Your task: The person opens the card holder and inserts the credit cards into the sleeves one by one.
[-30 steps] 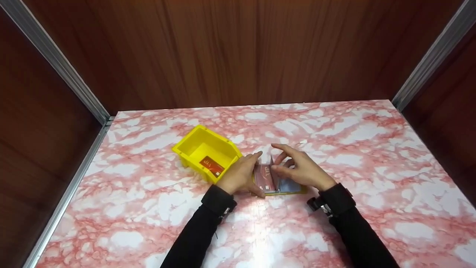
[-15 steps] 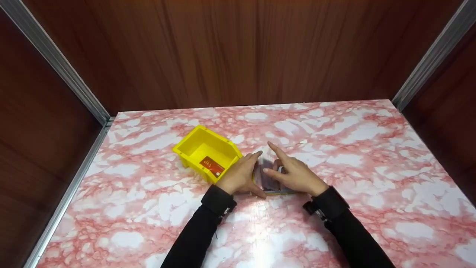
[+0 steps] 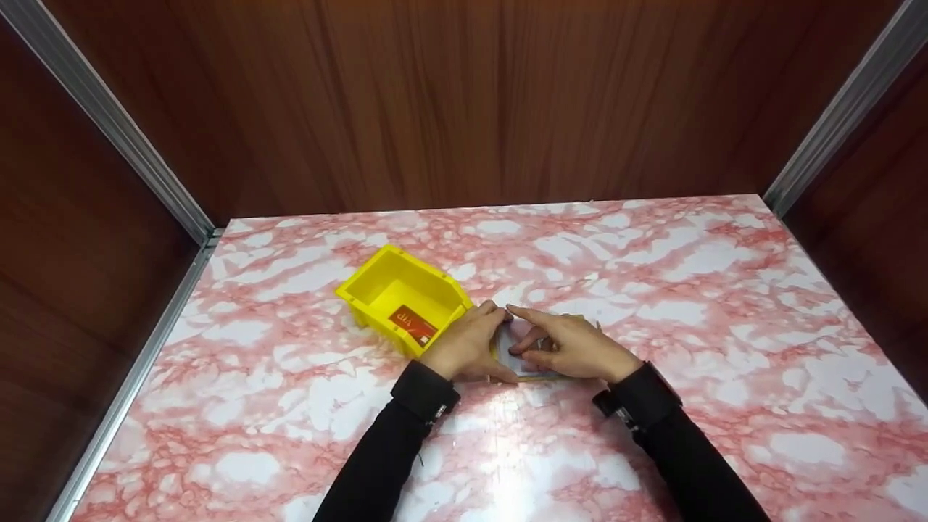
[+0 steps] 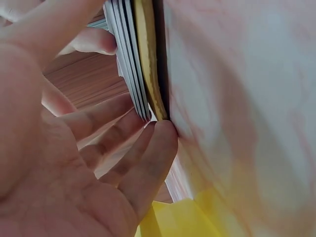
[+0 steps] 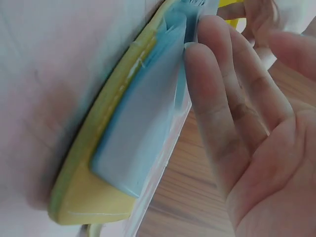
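A card holder with a yellow cover and clear bluish plastic sleeves lies spread on the table between the hands. My left hand holds its left side, thumb at the front edge and fingers at the far edge. In the left wrist view, a fingertip touches the yellow cover's edge beside a stack of filled sleeves. My right hand lies over the holder, fingertips touching the sleeves and thumb apart from the fingers in the right wrist view. It hides much of the right half.
A yellow bin stands just left of the left hand. Inside it lies a red VIP card. The table has a pink-and-white marbled top, with brown wood-grain panels at the back and sides.
A raised sleeve with a VIP card has gone over to the left, and a pale sleeve now shows there. My right hand has shifted left and lower. The left hand stays in place.
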`<action>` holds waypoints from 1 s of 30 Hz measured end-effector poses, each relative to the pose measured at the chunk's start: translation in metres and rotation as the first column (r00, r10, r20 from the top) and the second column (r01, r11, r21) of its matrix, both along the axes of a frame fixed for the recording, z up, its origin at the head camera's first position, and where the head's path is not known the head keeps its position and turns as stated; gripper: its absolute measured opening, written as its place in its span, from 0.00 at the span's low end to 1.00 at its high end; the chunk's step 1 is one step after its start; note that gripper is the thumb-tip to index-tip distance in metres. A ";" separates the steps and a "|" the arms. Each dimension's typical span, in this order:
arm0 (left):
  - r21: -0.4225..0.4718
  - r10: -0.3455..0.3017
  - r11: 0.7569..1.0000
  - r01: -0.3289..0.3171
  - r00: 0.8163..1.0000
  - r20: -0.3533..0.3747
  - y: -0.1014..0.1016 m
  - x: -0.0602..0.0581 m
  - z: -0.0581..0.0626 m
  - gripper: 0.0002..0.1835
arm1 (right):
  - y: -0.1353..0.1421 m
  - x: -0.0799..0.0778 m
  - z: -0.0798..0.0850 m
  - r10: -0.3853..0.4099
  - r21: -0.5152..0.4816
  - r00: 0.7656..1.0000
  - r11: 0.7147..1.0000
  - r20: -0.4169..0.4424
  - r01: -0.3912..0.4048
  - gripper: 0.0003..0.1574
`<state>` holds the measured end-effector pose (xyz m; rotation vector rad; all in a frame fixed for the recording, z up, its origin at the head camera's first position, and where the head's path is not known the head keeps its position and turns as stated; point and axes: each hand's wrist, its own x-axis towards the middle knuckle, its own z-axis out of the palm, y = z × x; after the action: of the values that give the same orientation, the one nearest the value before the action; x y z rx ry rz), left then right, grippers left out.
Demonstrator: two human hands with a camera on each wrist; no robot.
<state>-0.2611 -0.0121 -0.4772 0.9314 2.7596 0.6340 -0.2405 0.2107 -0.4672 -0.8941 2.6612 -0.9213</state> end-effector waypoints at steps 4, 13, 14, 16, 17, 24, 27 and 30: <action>0.012 0.010 1.000 -0.010 1.000 0.004 0.000 0.000 0.000 0.52 | 0.005 -0.002 0.000 0.024 -0.002 0.999 1.000 -0.029 -0.024 0.55; 0.055 0.019 0.998 -0.020 1.000 0.013 0.000 -0.001 -0.001 0.47 | 0.015 -0.007 0.001 0.043 -0.011 0.999 0.999 -0.014 -0.043 0.63; 0.059 0.016 0.998 -0.017 1.000 0.012 0.000 -0.001 -0.001 0.47 | 0.016 -0.007 0.002 0.027 0.003 0.999 1.000 -0.024 -0.027 0.64; 0.062 0.009 0.998 -0.009 1.000 0.008 0.000 -0.001 0.000 0.47 | 0.020 -0.007 0.004 -0.016 0.046 0.999 0.999 -0.046 0.018 0.65; 0.060 0.006 0.998 -0.006 1.000 0.003 0.000 -0.001 -0.001 0.47 | 0.022 -0.007 0.004 -0.040 0.069 0.998 0.997 -0.053 0.043 0.66; 0.057 0.000 0.998 0.000 1.000 -0.002 0.001 -0.001 -0.001 0.47 | 0.028 -0.006 0.007 -0.139 0.164 0.990 0.976 -0.017 0.140 0.67; 0.056 0.002 0.998 -0.002 1.000 0.007 0.000 0.000 -0.001 0.47 | 0.030 -0.006 0.006 -0.153 0.204 0.988 0.967 -0.013 0.152 0.67; 0.052 0.006 0.999 -0.007 1.000 0.011 0.000 -0.001 0.000 0.47 | 0.033 -0.006 0.006 -0.161 0.249 0.986 0.955 -0.032 0.164 0.66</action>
<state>-0.2618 -0.0117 -0.4777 0.9269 2.7505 0.7129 -0.2461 0.2433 -0.4613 -0.6332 2.8112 -0.5896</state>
